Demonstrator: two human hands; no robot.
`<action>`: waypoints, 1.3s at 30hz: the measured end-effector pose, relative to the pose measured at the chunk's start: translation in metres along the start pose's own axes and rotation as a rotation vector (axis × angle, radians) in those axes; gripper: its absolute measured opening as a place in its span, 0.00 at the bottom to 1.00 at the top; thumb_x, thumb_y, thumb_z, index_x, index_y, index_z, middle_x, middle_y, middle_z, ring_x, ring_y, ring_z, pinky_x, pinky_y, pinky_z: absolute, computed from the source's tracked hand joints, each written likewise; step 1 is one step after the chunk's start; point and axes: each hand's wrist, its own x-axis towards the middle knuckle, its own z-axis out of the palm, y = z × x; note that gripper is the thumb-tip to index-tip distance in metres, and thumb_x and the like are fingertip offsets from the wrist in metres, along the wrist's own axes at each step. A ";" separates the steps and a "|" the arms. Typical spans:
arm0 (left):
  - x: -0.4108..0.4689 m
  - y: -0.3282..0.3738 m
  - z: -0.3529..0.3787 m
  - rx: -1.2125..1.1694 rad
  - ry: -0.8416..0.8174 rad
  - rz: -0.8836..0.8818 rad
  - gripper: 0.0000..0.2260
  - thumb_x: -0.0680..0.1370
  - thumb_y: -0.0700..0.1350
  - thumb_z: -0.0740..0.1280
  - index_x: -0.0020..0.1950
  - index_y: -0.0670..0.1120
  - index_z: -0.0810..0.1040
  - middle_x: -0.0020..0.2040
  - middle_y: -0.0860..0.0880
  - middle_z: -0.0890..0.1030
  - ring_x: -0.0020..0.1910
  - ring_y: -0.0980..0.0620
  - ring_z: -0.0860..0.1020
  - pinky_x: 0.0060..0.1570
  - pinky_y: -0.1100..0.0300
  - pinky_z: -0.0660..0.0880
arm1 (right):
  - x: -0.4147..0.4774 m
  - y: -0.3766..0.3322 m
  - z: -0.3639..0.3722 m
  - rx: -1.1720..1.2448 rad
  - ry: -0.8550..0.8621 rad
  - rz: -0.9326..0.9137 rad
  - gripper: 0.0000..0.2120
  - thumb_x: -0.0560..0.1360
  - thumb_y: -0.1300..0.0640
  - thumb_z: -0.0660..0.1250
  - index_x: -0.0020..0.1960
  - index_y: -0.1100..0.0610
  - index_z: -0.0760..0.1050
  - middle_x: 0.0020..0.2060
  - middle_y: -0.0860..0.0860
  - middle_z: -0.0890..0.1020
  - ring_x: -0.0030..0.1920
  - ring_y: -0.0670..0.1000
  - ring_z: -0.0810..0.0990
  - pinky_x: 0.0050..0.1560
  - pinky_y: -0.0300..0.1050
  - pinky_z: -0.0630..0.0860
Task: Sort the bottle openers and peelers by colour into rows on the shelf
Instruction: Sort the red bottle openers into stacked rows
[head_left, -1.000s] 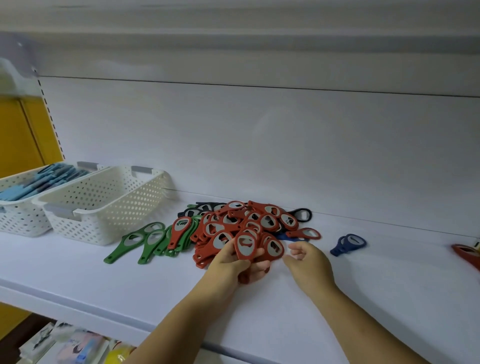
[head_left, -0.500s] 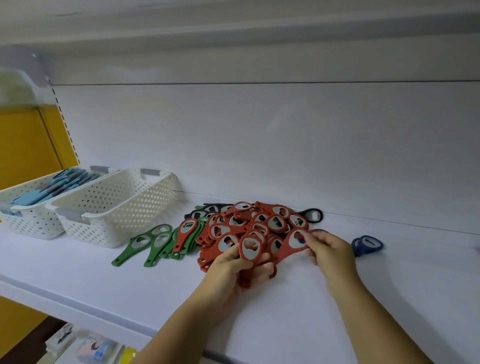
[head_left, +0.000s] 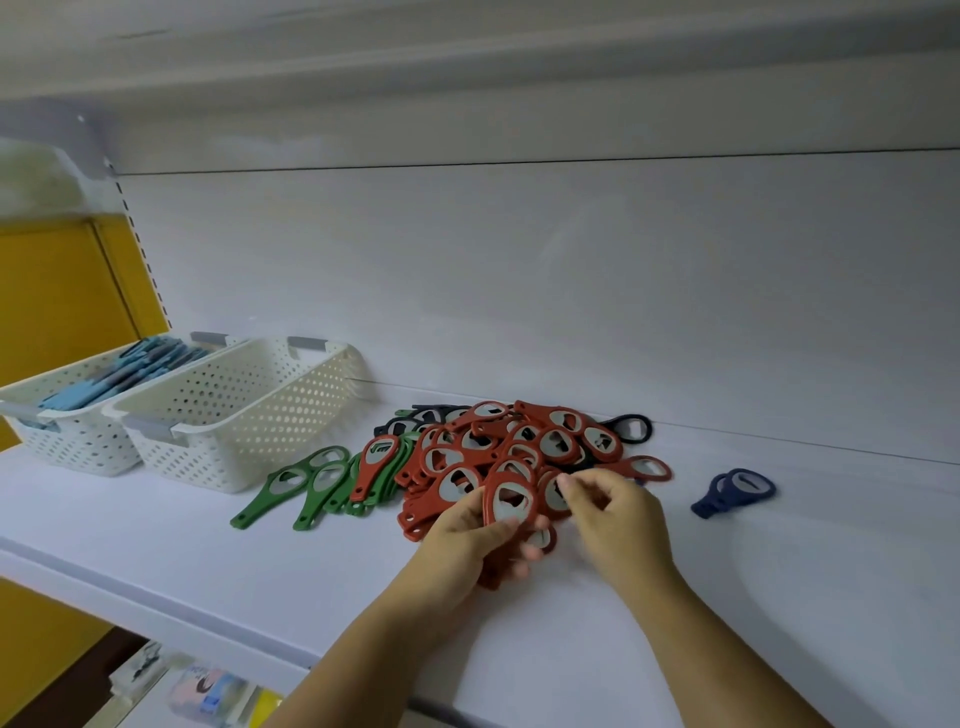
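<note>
A heap of red bottle openers (head_left: 524, 447) lies mid-shelf, with green openers (head_left: 311, 480) spread at its left and black ones (head_left: 631, 427) showing behind. Two dark blue openers (head_left: 735, 491) lie apart at the right. My left hand (head_left: 467, 540) grips a stack of red openers (head_left: 509, 501) held upright at the heap's front edge. My right hand (head_left: 618, 512) is just to the right of that stack, fingers curled and pinching a red opener (head_left: 551, 492) against it.
Two white perforated baskets stand at the left: the nearer basket (head_left: 244, 415) shows nothing inside, the farther basket (head_left: 62, 421) holds light blue peelers (head_left: 130, 369). The white shelf (head_left: 779, 597) ends in a front edge below my arms. Packaged goods sit on a lower shelf.
My right hand picked a red opener from the heap's right side and brought it left to the stack in my left hand. The camera shifted, sliding the scene rightward.
</note>
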 end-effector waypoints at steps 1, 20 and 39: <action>0.000 0.000 0.000 -0.011 0.017 -0.006 0.11 0.80 0.33 0.59 0.60 0.41 0.75 0.51 0.40 0.83 0.37 0.50 0.80 0.35 0.60 0.75 | 0.003 0.004 -0.003 -0.076 0.028 -0.006 0.05 0.76 0.52 0.67 0.48 0.51 0.81 0.38 0.41 0.80 0.42 0.44 0.78 0.43 0.40 0.73; -0.006 0.005 0.004 0.117 -0.006 0.018 0.11 0.79 0.35 0.62 0.59 0.45 0.76 0.46 0.41 0.83 0.32 0.52 0.76 0.29 0.62 0.72 | 0.015 0.019 0.005 -0.630 -0.113 -0.017 0.20 0.78 0.44 0.62 0.67 0.49 0.70 0.59 0.48 0.77 0.61 0.51 0.72 0.58 0.47 0.69; -0.002 0.003 0.006 -0.090 0.059 0.012 0.11 0.81 0.44 0.59 0.59 0.41 0.77 0.47 0.37 0.82 0.43 0.42 0.81 0.41 0.55 0.79 | 0.005 -0.007 -0.012 0.481 -0.143 0.129 0.03 0.74 0.61 0.69 0.42 0.55 0.78 0.33 0.47 0.81 0.34 0.43 0.78 0.36 0.37 0.70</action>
